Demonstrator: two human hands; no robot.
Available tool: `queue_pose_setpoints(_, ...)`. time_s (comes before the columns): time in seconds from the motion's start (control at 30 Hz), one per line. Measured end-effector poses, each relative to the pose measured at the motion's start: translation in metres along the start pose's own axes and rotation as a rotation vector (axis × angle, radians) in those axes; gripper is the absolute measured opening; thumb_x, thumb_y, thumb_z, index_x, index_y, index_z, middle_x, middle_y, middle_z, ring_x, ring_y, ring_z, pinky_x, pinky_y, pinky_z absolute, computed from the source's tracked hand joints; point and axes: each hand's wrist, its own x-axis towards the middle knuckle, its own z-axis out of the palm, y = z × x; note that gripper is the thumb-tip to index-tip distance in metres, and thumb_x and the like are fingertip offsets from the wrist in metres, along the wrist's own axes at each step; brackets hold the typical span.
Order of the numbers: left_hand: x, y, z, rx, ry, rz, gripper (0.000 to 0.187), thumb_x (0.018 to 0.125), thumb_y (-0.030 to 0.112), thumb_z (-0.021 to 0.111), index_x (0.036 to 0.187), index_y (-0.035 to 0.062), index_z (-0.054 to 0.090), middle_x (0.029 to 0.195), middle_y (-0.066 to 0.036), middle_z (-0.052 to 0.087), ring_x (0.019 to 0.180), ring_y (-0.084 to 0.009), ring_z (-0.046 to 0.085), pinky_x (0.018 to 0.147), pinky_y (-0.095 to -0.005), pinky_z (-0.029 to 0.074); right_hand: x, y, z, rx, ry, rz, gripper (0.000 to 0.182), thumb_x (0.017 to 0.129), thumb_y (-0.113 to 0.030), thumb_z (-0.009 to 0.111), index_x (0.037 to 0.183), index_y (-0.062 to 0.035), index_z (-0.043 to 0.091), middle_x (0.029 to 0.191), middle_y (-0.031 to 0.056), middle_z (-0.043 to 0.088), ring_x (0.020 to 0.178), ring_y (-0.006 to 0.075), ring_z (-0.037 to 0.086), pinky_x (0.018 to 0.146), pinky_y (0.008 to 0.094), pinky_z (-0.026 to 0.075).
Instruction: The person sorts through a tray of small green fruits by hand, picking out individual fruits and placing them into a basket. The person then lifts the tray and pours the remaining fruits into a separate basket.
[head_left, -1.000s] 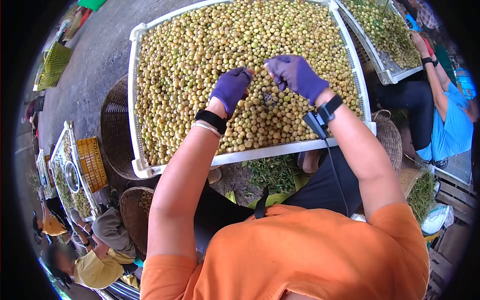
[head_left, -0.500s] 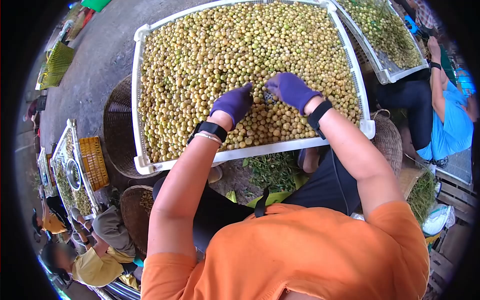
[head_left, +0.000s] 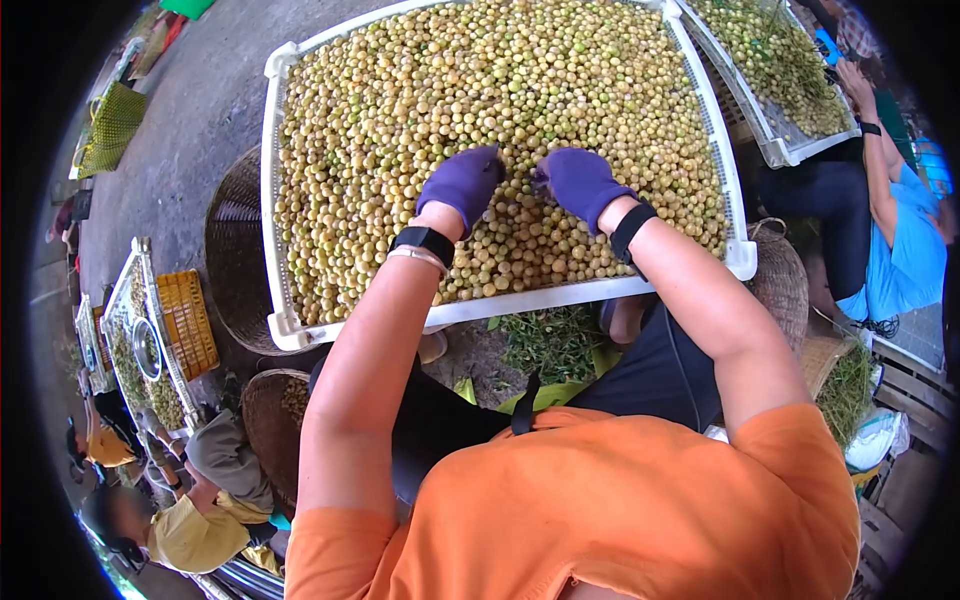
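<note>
Round yellow-tan fruits (head_left: 420,90), some tinged green, fill a white plastic tray (head_left: 510,300) with mesh sides. Over the middle of the heap my left hand (head_left: 462,186) wears a purple glove, its fingers curled inward. My right hand (head_left: 585,184), gloved the same way, is a short gap to the right with its fingers bent towards the left one. Both hands are low against the fruits. The fingertips are mostly out of sight, so I cannot make out what is between them.
Woven baskets (head_left: 232,260) stand left of the tray, and another basket (head_left: 782,280) is at its right. A second tray (head_left: 790,150) of fruit adjoins at upper right, near a person in blue (head_left: 900,245). Leafy stems (head_left: 545,345) lie below. An orange crate (head_left: 187,322) is farther left.
My right hand has turned and shifted slightly right and down, covering a dark gap between the fruits. My left hand has moved a little up and stays curled.
</note>
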Motion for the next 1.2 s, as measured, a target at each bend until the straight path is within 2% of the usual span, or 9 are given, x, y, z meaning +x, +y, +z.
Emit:
queue_pose_setpoints(0.13, 0.012, 0.013, 0.011, 0.161, -0.007, -0.002, 0.032, 0.091, 0.027, 0.047, 0.119, 0.0172, 0.058, 0.114, -0.009, 0.063, 0.105, -0.0302, 0.059, 0.088, -0.0408, 0.048, 0.005, 0.008, -0.020, 0.321, -0.100, 0.099, 0.026, 0.080, -0.029, 0.064, 0.090, -0.0053, 0.069, 0.086, 0.0201, 0.067, 0.083, 0.0358, 0.065, 0.076, 0.0428, 0.050)
queue_pose_setpoints(0.33, 0.014, 0.008, 0.021, 0.245, -0.023, -0.037, 0.038, 0.092, 0.028, 0.048, 0.130, 0.0219, 0.051, 0.118, -0.009, 0.062, 0.109, -0.0274, 0.059, 0.088, -0.0403, 0.048, 0.004, 0.027, -0.079, 0.937, -0.242, 0.273, 0.030, 0.084, -0.034, 0.063, 0.090, -0.0046, 0.070, 0.061, 0.0017, 0.055, 0.049, 0.0094, 0.049, 0.044, 0.0257, 0.042)
queue_pose_setpoints(0.4, 0.014, 0.012, 0.015, 0.205, -0.071, -0.135, 0.047, 0.090, 0.036, 0.053, 0.134, 0.0226, 0.047, 0.119, -0.012, 0.061, 0.107, -0.0305, 0.059, 0.088, -0.0391, 0.048, 0.003, 0.029, -0.085, 0.900, -0.152, 0.421, 0.030, 0.086, -0.032, 0.062, 0.093, -0.0036, 0.069, 0.065, 0.0055, 0.060, 0.053, 0.0159, 0.056, 0.051, 0.0302, 0.048)
queue_pose_setpoints(0.5, 0.021, 0.003, 0.018, -0.012, 0.070, -0.273, 0.051, 0.090, 0.033, 0.054, 0.138, 0.0209, 0.041, 0.120, -0.016, 0.060, 0.107, -0.0330, 0.059, 0.089, -0.0398, 0.047, 0.017, 0.048, -0.040, 0.584, 0.268, 0.167, 0.025, 0.088, -0.028, 0.060, 0.095, -0.0052, 0.068, 0.076, 0.0117, 0.065, 0.066, 0.0262, 0.062, 0.064, 0.0363, 0.051)
queue_pose_setpoints(0.67, 0.022, 0.003, 0.032, -0.025, 0.178, 0.088, 0.041, 0.090, 0.026, 0.053, 0.130, 0.0161, 0.049, 0.113, -0.016, 0.063, 0.103, -0.0349, 0.060, 0.087, -0.0407, 0.048, 0.036, 0.041, -0.010, 0.269, 0.202, -0.020, 0.017, 0.087, -0.022, 0.058, 0.093, -0.0091, 0.067, 0.092, 0.0162, 0.064, 0.086, 0.0341, 0.063, 0.077, 0.0425, 0.049)
queue_pose_setpoints(0.87, 0.027, 0.012, 0.041, 0.161, -0.039, 0.021, 0.033, 0.090, 0.029, 0.050, 0.119, 0.0149, 0.057, 0.109, -0.016, 0.064, 0.101, -0.0340, 0.061, 0.085, -0.0430, 0.049, 0.036, 0.037, -0.006, 0.039, 0.049, 0.014, 0.017, 0.084, -0.020, 0.059, 0.091, -0.0060, 0.066, 0.092, 0.0167, 0.065, 0.088, 0.0354, 0.063, 0.078, 0.0429, 0.049)
queue_pose_setpoints(1.03, 0.031, 0.007, 0.034, 0.329, -0.288, 0.010, 0.030, 0.089, 0.031, 0.052, 0.111, 0.0140, 0.062, 0.105, -0.016, 0.065, 0.098, -0.0335, 0.062, 0.083, -0.0428, 0.049, 0.031, 0.046, -0.027, 0.499, -0.025, 0.222, 0.026, 0.084, -0.025, 0.060, 0.099, -0.0054, 0.068, 0.083, 0.0171, 0.067, 0.075, 0.0300, 0.065, 0.073, 0.0391, 0.051)
queue_pose_setpoints(1.13, 0.024, 0.014, 0.012, 0.338, -0.651, 0.319, 0.029, 0.088, 0.033, 0.053, 0.107, 0.0133, 0.064, 0.102, -0.015, 0.066, 0.095, -0.0319, 0.064, 0.082, -0.0429, 0.050, 0.031, 0.054, -0.032, 0.887, -0.048, 0.466, 0.031, 0.084, -0.028, 0.059, 0.101, -0.0031, 0.068, 0.081, 0.0139, 0.069, 0.067, 0.0254, 0.065, 0.068, 0.0364, 0.051)
queue_pose_setpoints(1.2, 0.026, 0.000, 0.008, 0.102, -0.613, 0.479, 0.029, 0.087, 0.031, 0.054, 0.108, 0.0125, 0.063, 0.100, -0.016, 0.067, 0.095, -0.0309, 0.064, 0.083, -0.0414, 0.049, 0.032, 0.051, -0.035, 0.940, -0.049, 0.468, 0.031, 0.085, -0.028, 0.060, 0.100, -0.0024, 0.068, 0.083, 0.0130, 0.070, 0.069, 0.0252, 0.065, 0.069, 0.0359, 0.051)
